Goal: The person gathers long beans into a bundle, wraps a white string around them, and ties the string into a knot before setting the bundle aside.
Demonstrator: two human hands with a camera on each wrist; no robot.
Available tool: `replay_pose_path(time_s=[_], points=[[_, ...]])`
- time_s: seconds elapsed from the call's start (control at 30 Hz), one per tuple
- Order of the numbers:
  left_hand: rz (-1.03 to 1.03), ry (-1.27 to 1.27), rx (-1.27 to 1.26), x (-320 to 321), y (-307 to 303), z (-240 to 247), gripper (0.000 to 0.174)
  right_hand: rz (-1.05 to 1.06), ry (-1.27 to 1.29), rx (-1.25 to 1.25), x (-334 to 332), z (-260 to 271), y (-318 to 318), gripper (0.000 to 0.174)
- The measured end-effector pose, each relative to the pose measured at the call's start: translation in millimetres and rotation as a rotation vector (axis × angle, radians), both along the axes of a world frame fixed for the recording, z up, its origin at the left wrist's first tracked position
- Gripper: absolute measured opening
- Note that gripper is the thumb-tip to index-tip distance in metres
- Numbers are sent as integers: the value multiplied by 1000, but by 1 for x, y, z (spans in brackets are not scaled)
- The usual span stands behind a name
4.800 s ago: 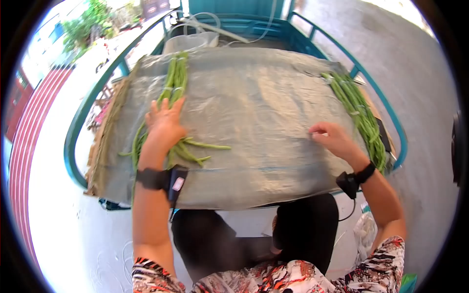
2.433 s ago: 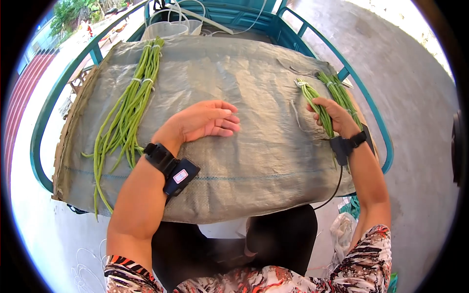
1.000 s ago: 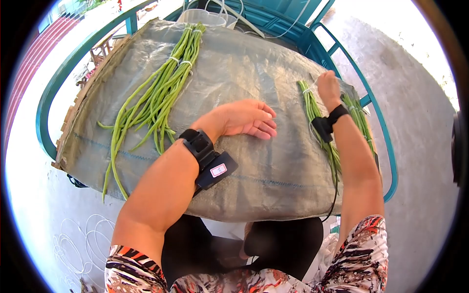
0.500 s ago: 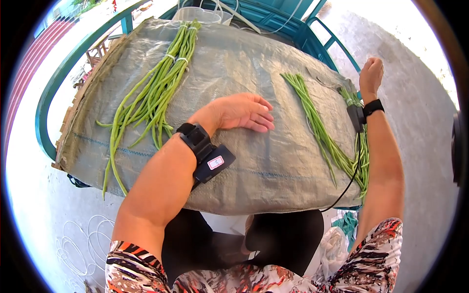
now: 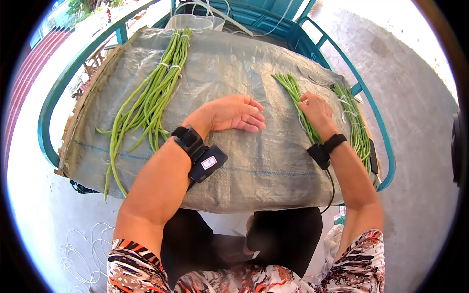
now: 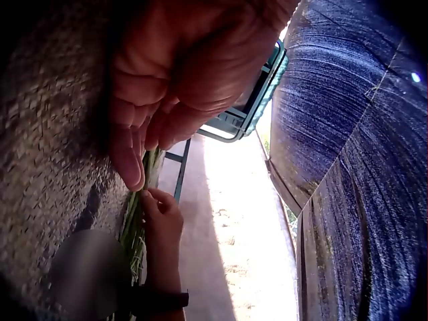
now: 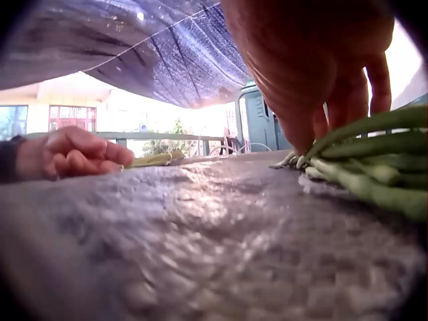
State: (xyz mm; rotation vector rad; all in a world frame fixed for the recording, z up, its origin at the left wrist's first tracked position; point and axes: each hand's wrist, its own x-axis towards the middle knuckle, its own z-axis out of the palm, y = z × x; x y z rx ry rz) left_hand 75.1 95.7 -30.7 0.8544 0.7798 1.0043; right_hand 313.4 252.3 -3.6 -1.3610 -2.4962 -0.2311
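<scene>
My left hand (image 5: 234,113) hovers over the middle of the sheet-covered top, fingers loosely bent and holding nothing; its relaxed fingers (image 6: 127,157) also show in the left wrist view. At the right, my right hand (image 5: 317,111) has its curled fingers on a bundle of long green beans (image 5: 289,87), near the cut ends. In the right wrist view the beans (image 7: 381,170) run close below the palm, the thumb on their near side and other fingers beyond. A larger tied bundle of long beans (image 5: 159,88) lies to the left, tails spread toward the front.
Another tied bean bundle (image 5: 359,127) lies along the right edge. The grey woven sheet (image 5: 229,63) covers a board on a teal cart, whose rails (image 5: 51,102) rise on both sides. White buckets (image 5: 193,21) stand behind it. Coiled white wire (image 5: 80,259) is on the floor.
My right hand gripped the bundle, moved up and out past the right rail as a closed hand, then came back to the beans. The bundle's white tie near its ends no longer shows. Left hand stayed raised.
</scene>
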Motion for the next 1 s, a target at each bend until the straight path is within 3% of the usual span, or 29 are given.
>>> replay_pose_path(time_s=[0.1,0.2,0.3,0.4,0.57,0.6,0.7,0.8,0.9,1.0], points=[[-6,-10,6,0,0,-3,34,-53,-13,-104,-5,4,-8,16],[5,-37,-1,0,-1,-5,34,-88,177,-72,-17,10,-20,17],[55,-131,-66,0,-1,-2,33,25,530,-380,-32,20,-39,19],[121,-301,-151,-1,-1,2,32,183,577,-435,-52,11,-74,20],[299,-409,-117,-10,6,-15,27,399,369,-576,-61,1,-134,13],[248,-465,-69,-16,10,-23,26,427,371,-607,-59,5,-137,13],[171,-560,16,-24,16,-39,25,382,422,-614,-50,7,-128,15],[278,-493,-18,-15,10,-29,25,259,357,-85,-35,11,-107,18],[361,-400,-66,-8,5,-16,26,-3,218,50,-13,14,-78,18],[379,-362,-75,-4,3,-8,27,-121,135,-42,2,2,-52,20]])
